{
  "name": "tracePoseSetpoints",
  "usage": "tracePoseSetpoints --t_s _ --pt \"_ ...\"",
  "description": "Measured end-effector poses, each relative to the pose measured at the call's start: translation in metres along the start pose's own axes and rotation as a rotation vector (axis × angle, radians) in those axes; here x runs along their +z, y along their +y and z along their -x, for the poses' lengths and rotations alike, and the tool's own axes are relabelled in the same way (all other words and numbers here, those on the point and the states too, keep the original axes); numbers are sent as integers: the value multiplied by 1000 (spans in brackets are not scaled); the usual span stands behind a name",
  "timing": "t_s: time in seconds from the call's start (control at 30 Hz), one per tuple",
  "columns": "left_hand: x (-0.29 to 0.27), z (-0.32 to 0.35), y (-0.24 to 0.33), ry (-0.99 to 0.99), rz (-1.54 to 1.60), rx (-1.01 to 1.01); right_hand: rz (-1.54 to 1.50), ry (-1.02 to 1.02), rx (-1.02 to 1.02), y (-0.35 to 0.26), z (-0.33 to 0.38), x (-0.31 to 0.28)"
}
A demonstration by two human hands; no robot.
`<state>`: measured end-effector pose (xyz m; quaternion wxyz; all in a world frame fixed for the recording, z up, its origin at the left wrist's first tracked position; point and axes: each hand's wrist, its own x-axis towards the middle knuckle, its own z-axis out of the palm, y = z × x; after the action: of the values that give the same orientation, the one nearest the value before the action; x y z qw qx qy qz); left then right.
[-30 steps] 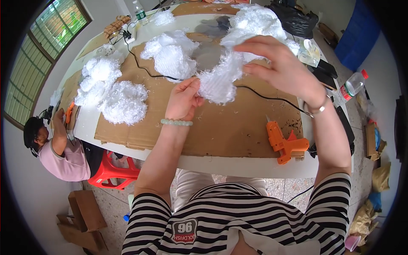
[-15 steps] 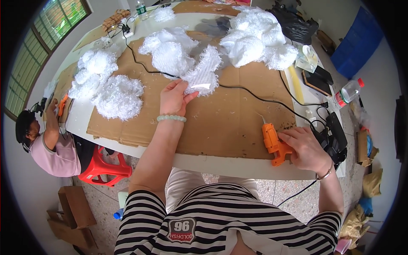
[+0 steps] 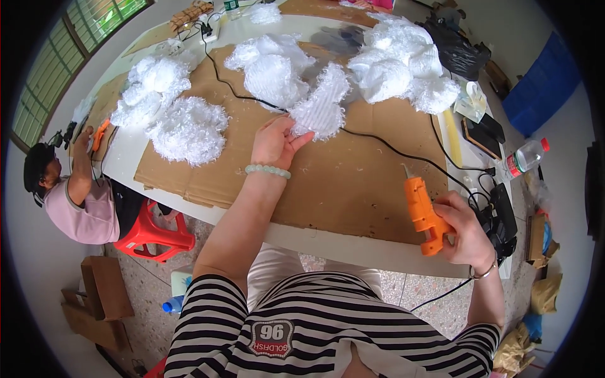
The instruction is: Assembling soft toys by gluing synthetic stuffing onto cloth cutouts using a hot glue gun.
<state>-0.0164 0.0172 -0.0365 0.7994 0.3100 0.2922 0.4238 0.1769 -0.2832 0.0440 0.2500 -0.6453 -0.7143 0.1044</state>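
Observation:
My left hand [image 3: 273, 142] pinches the lower left edge of a small piece of white fluffy fabric [image 3: 324, 104] with a ribbed face. The piece rests over the brown cardboard [image 3: 346, 176], and a black cable passes beneath it. In my right hand [image 3: 467, 232] is an orange glue gun [image 3: 422, 211], gripped by its handle. Its thin nozzle points away from me, over the right part of the cardboard. Behind the fabric piece lies a heap of white fluffy fabric [image 3: 274, 69]; more heaps lie to the left [image 3: 189, 129] and far right [image 3: 397, 60].
Black cables and a dark device [image 3: 501, 214] lie right of my right hand. Beyond are a clear bottle [image 3: 526, 157], a black case [image 3: 482, 138] and a black plastic bag [image 3: 454, 47]. At the left, a person [image 3: 82, 208] sits on a red stool [image 3: 161, 236] holding another orange tool [image 3: 99, 135].
My right hand has closed around the glue gun's handle and raised it slightly off the table. The left hand keeps hold of the fabric piece. The whole view has shifted a little.

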Motion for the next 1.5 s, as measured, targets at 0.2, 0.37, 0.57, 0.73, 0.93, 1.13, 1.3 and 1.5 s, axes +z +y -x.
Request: tracePoseSetpoints --t_s 0.2,0.37,0.57,0.73,0.93,1.13,1.3,1.5 --pt "5 7 2 -102 -39 -68 -543 -29 -127 -2 -38 10" --pt "1 7 -3 -167 -48 -103 -1027 -57 164 -18 -78 37" --pt "6 14 -2 -213 -17 -121 -1035 18 211 -14 -99 51" --pt "7 16 -2 -239 -10 -116 -979 142 201 -11 -102 61" --pt "8 19 -3 -302 -14 -92 -1001 141 229 -7 -105 61" --pt "10 19 -3 -316 -44 -91 -1005 171 213 -5 -109 68" --pt "8 18 -4 -310 -91 -79 -935 145 200 -5 -110 69" --pt "10 14 -6 -320 -121 -98 -777 76 192 2 -105 68"
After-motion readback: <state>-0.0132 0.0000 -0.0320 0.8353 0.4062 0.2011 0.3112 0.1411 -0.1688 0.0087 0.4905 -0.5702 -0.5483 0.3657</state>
